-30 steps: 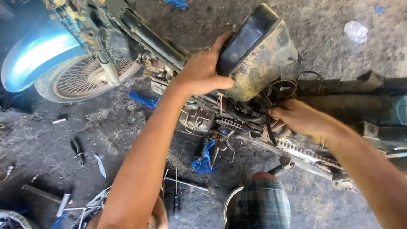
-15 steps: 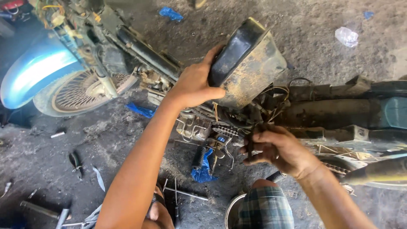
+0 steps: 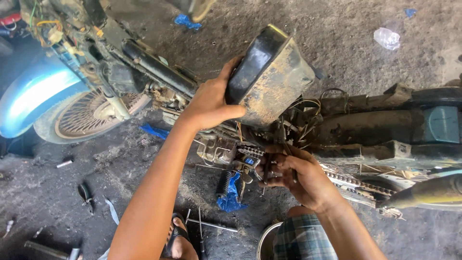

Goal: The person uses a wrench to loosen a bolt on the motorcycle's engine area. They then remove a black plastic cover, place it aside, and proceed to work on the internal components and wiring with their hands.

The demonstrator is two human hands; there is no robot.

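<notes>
A stripped motorcycle lies across the concrete floor, its spoked front wheel (image 3: 89, 118) and light blue fender (image 3: 29, 98) at the left. My left hand (image 3: 209, 103) grips the edge of a dirty black box-shaped part (image 3: 272, 77) raised above the frame. Lower down, my right hand (image 3: 293, 175) is closed on a thin dark tool or rod at the engine area, beside a small sprocket and the drive chain (image 3: 358, 183). Tangled wires (image 3: 308, 113) hang under the box.
Pliers (image 3: 85, 195), metal rods (image 3: 211, 224) and a blue rag (image 3: 231, 192) lie on the floor. A metal bucket rim (image 3: 263, 240) sits by my checked shorts (image 3: 303, 238). My sandalled foot (image 3: 179, 238) is at the bottom. A crumpled plastic bag (image 3: 387, 37) lies far right.
My right hand moved left and down from the frame's right side to the sprocket area and closed on a thin tool. The left hand keeps holding the box.
</notes>
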